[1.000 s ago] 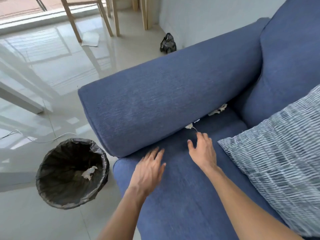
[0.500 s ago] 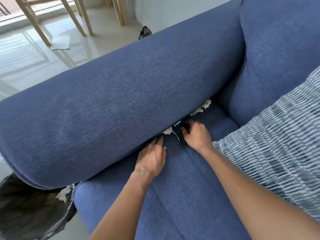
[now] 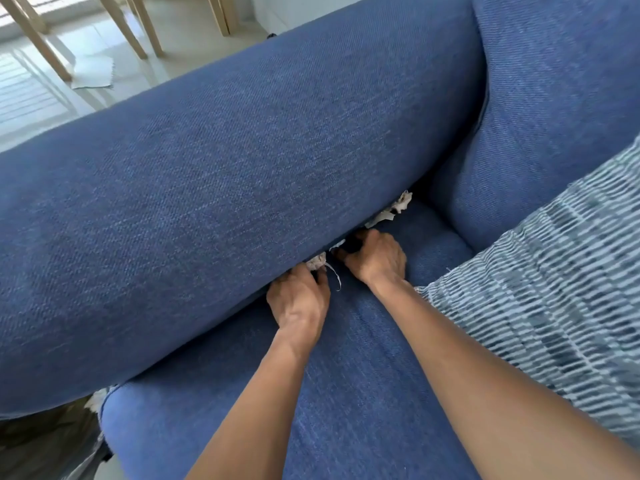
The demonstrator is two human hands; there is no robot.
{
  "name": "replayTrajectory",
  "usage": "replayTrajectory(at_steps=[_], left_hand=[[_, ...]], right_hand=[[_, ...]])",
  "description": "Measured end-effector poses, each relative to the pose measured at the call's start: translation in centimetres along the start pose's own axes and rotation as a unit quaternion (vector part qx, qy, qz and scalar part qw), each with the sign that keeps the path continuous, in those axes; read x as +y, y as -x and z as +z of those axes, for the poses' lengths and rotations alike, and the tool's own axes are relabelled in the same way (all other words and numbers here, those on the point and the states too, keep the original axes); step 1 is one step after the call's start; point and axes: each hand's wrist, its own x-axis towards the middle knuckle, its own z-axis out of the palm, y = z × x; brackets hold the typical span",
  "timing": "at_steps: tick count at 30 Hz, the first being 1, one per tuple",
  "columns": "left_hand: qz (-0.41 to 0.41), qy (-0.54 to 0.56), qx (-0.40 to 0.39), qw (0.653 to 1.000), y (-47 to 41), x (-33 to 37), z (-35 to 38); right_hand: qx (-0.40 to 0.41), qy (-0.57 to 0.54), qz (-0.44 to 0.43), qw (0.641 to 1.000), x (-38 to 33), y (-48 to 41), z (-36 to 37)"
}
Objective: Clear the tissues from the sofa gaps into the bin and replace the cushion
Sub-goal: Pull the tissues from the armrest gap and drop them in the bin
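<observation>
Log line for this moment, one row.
stage: digging tissues from armrest gap | left hand: at tissue | right hand: fingers in gap | more tissue: wedged | cushion: aside

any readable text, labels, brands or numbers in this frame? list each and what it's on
None. No words, numbers, labels or signs show anywhere in the head view.
Sofa armrest: plain blue weave, no tag visible.
Striped cushion: pattern only, no lettering.
Tissues in the gap: crumpled, no print visible.
Paper on the floor: looks blank.
</observation>
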Motion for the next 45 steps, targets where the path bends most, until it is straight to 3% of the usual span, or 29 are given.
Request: replayTrajectory(at_steps=[6, 12, 15, 21, 29, 37, 45], left_hand=[[-0.016, -0.013, 0.052, 0.998, -0.2, -0.3, 1.1], [-0.174, 0.134, 0.081, 0.972, -0.1, 1.9, 1.6], [-0.207, 0.174, 0.093, 0.958, -0.3, 2.2, 2.1], [-0.201, 0.198, 0.113, 0.953, -0.4, 2.0, 2.4], [-0.154, 0.320, 0.148, 0.923, 0.5, 0.8, 2.4], [-0.127, 0.433, 0.123, 0.884, 1.5, -0.9, 1.6], [-0.107, 0.477, 0.088, 0.868, 2.1, -2.2, 1.0]], right_hand=[[0.006, -0.003, -0.001, 1.000, 0.1, -1.0, -0.1], [0.017, -0.044, 0.014, 0.999, 0.2, -1.2, 0.5], [0.034, -0.068, 0.026, 0.997, 0.4, -1.4, 1.1], [0.046, -0.094, 0.027, 0.994, 0.7, -1.3, 1.6], [0.034, -0.140, 0.023, 0.989, 0.8, -0.9, 1.5], [0.029, -0.212, 0.022, 0.977, 0.7, 0.2, 1.2], [0.041, -0.293, 0.028, 0.955, 0.6, 1.4, 1.1]])
